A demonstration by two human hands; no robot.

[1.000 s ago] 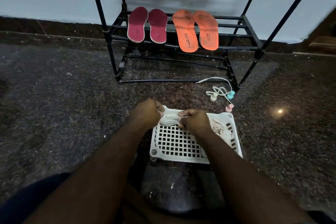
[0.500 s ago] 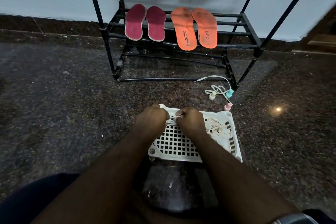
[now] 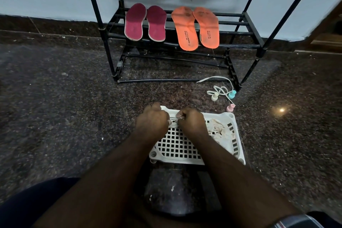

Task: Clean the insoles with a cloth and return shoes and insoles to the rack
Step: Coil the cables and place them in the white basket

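Seen from the head camera, a black metal shoe rack point(image 3: 246, 24) is set against a pale wall on a dark speckled stone floor point(image 3: 55, 107); on its low shelf a pair of maroon insoles point(image 3: 145, 22) is laid side by side at the left, and a pair of orange insoles point(image 3: 196, 27) beside them at the right, their heels overhanging the front bar; the rack's upper shelf is cut off by the top edge. On the floor by the rack's front right leg a white lace point(image 3: 218, 84) is looped near three small plastic pieces, one cream point(image 3: 214, 96), one teal point(image 3: 231, 94), one pink point(image 3: 230, 107); what these pieces are cannot be told. Nearer the person a white perforated plastic tray point(image 3: 185, 150) is placed on the floor, with a crumpled pale cloth point(image 3: 220, 129) lying in its right part; the tray's left far corner is covered by the hands. A bright spot of reflected light point(image 3: 281, 110) is seen on the floor to the right.

Both forearms are stretched forward over the tray; the left hand point(image 3: 152, 122) and the right hand point(image 3: 192, 122) are curled into loose fists close together, and a small pale, thin item point(image 3: 173, 123) is pinched between them; it is mostly hidden by the fingers and cannot be identified. Dark clothing is seen at the lower left, and a striped edge at the lower right corner.
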